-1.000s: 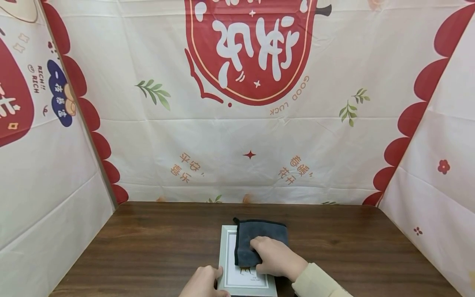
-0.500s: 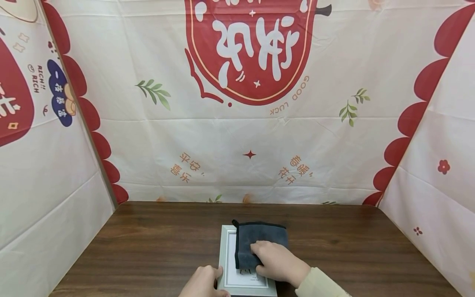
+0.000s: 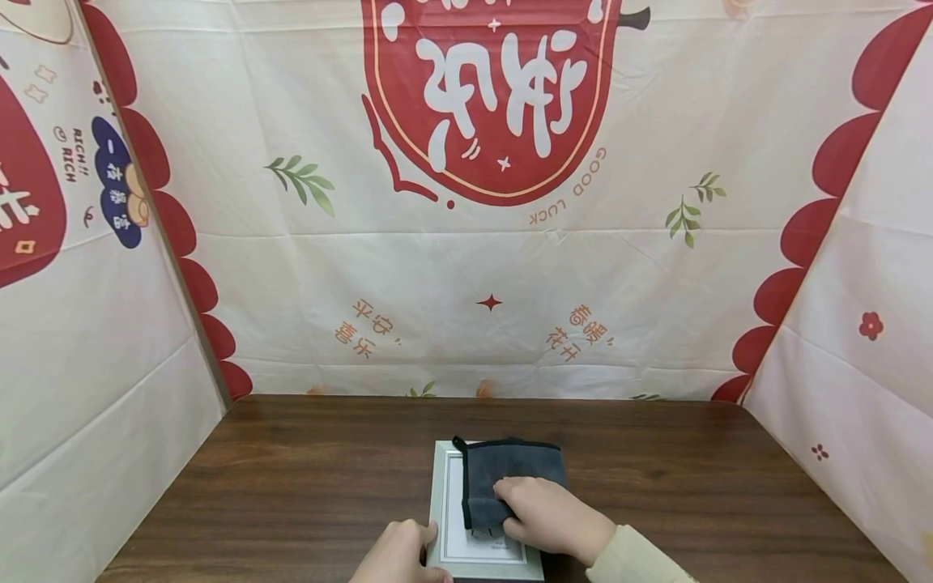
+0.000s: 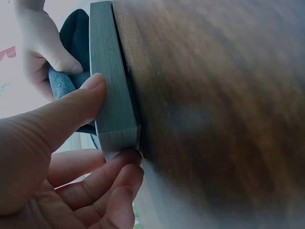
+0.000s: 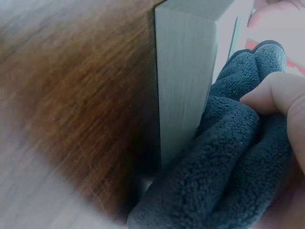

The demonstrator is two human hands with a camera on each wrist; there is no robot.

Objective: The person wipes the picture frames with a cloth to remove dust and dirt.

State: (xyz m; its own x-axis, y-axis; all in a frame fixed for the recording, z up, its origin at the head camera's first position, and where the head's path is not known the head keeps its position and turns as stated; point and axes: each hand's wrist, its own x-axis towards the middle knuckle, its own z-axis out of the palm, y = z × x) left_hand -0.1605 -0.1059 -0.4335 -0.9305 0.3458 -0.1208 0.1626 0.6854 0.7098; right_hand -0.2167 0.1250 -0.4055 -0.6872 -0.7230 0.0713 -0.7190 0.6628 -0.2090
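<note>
A picture frame (image 3: 439, 494) with a pale grey-green border lies flat on the table, holding a white sheet with small dark print. At its near left corner, my left hand (image 3: 397, 555) grips it; in the left wrist view the thumb presses the side of the frame (image 4: 109, 57), fingers at the adjoining edge. A dark grey-blue cloth (image 3: 521, 463) with black trim covers much of the frame's far and right part. My right hand (image 3: 550, 518) holds it against the frame. The right wrist view shows the cloth (image 5: 205, 162) bunched in folds under the thumb, overhanging the frame's edge.
The dark brown wood-grain table (image 3: 291, 478) extends to both sides of the frame. Behind it hangs a white printed curtain (image 3: 437, 267) with red and green motifs. Similar fabric panels stand at the left (image 3: 95, 348) and right (image 3: 860, 389).
My right hand and the cloth have slid slightly toward the near side of the frame, covering more of the dark print. My left hand and the frame stay in place.
</note>
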